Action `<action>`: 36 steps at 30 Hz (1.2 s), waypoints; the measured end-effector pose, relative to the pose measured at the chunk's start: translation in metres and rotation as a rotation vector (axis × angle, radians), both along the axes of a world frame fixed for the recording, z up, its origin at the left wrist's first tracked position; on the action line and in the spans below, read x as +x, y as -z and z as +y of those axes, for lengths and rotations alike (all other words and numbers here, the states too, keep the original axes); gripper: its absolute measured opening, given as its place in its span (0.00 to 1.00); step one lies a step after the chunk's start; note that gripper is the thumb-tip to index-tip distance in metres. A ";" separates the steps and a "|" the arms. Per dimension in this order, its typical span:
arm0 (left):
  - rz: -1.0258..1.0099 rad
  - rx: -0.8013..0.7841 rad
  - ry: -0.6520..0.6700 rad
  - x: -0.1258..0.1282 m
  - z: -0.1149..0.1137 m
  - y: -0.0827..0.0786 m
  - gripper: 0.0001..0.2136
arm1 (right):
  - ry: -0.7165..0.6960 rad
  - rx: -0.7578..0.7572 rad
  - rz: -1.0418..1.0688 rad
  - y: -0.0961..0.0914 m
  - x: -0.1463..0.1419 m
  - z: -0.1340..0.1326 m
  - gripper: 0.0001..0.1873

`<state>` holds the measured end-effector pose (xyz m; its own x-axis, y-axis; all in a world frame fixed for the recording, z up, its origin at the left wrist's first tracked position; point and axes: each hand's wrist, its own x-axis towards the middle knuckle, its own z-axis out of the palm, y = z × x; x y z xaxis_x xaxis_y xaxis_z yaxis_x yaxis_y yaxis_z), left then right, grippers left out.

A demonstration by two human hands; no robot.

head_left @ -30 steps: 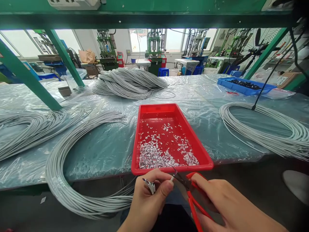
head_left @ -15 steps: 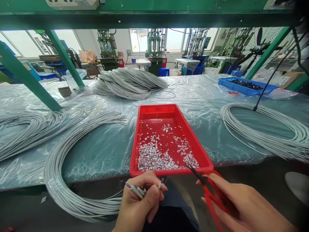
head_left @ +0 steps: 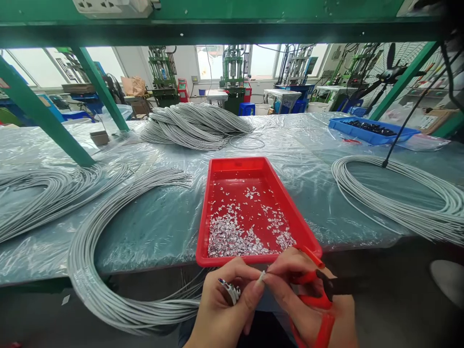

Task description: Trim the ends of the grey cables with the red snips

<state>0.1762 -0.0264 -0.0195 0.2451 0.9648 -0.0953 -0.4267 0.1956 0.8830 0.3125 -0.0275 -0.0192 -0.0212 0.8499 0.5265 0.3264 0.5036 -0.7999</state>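
Note:
Just below the table's front edge, my left hand (head_left: 226, 304) pinches the stripped tip of a grey cable (head_left: 261, 276) between thumb and forefinger; further cable ends stick out of the fist. My right hand (head_left: 308, 299) holds red-handled scissors (head_left: 319, 290), blades pointing right, away from the cable, while its thumb and forefinger pinch the same cable tip. The cable belongs to a long grey bundle (head_left: 108, 270) that hangs off the table edge on my left. Right above my hands stands a red tray (head_left: 217, 203) with silvery foil scraps (head_left: 239, 232).
More grey cable coils lie at the left (head_left: 43, 193), far centre (head_left: 195, 125) and right (head_left: 398, 198) on the plastic-covered table (head_left: 163, 217). A blue tray (head_left: 373, 129) sits far right. Green frame struts (head_left: 39, 116) slant at left; a green shelf runs overhead.
My right hand has turned the scissors so their blades point right and come in to pinch the cable tip. My left hand has lifted the cable end slightly.

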 end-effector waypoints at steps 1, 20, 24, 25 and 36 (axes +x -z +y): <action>0.008 0.004 0.001 0.000 0.000 0.000 0.09 | 0.006 0.006 0.008 -0.001 0.001 0.000 0.08; 0.095 -0.007 -0.042 0.002 0.003 0.000 0.13 | 0.066 0.034 -0.100 -0.001 0.009 -0.001 0.09; 0.161 0.046 -0.073 0.002 0.005 0.002 0.09 | 0.024 0.091 -0.203 -0.007 0.011 0.002 0.10; 0.191 0.094 -0.098 0.002 0.006 0.004 0.07 | 0.024 0.101 -0.208 -0.009 0.012 0.002 0.10; 0.498 0.526 -0.238 0.007 0.014 0.016 0.06 | 0.132 0.295 -0.377 -0.005 0.012 0.009 0.12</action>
